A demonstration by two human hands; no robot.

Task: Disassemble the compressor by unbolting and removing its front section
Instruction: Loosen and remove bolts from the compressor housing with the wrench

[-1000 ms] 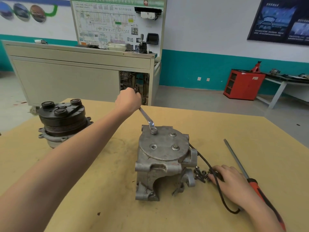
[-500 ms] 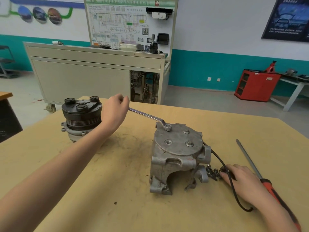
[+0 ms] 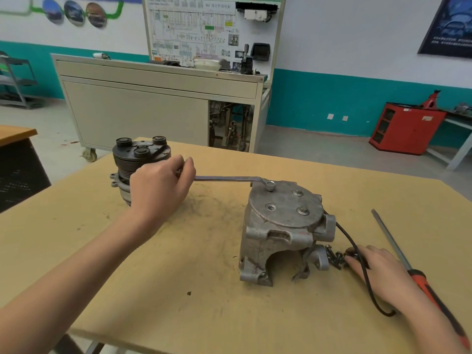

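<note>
The grey metal compressor body [image 3: 278, 233] stands on the tan table [image 3: 158, 290], round end plate facing up with bolts in it. A steel ring wrench [image 3: 229, 178] sits on the far-left bolt [image 3: 270, 185], its handle pointing left. My left hand [image 3: 159, 185] grips the handle's end. My right hand [image 3: 378, 272] lies flat on the table to the right of the compressor, fingertips beside a small pile of loose dark bolts [image 3: 334, 258], holding nothing. A black cable [image 3: 362, 272] runs from the compressor under that hand.
A black pulley and clutch section [image 3: 139, 155] stands at the far left of the table, just behind my left hand. A long screwdriver [image 3: 408, 267] with a red handle lies at the right edge. A grey cabinet [image 3: 153, 106] stands beyond the table.
My left hand has swung the wrench handle counterclockwise, from pointing away to pointing left. My right hand has stayed by the bolts. The view has shifted leftward.
</note>
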